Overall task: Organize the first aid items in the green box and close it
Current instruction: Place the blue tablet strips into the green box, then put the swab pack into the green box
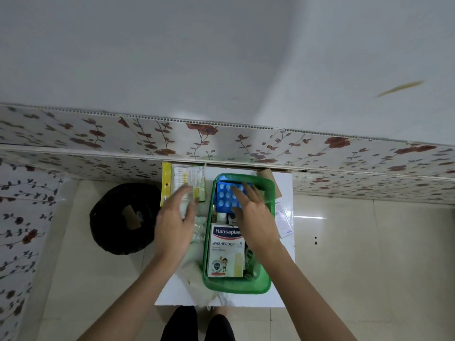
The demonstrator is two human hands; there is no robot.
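A green plastic box [267, 279] stands open on a small white table [280, 299]. Inside it lie a blue blister pack of tablets [225, 196] at the far end and a white Hansaplast plaster box [226, 252] at the near end, with small dark items beside them. My right hand [253, 212] rests flat with fingers spread on the blister pack. My left hand [174, 222] hovers, blurred and with fingers apart, left of the box over a clear packet [199, 230]. A yellow-edged packet [183, 182] lies at the table's far left.
A black waste bin [123, 217] stands on the tiled floor left of the table. A white leaflet [284, 221] lies right of the box, a brown cardboard piece [267, 174] behind it. A flower-patterned wall panel runs along the back. My feet show below the table.
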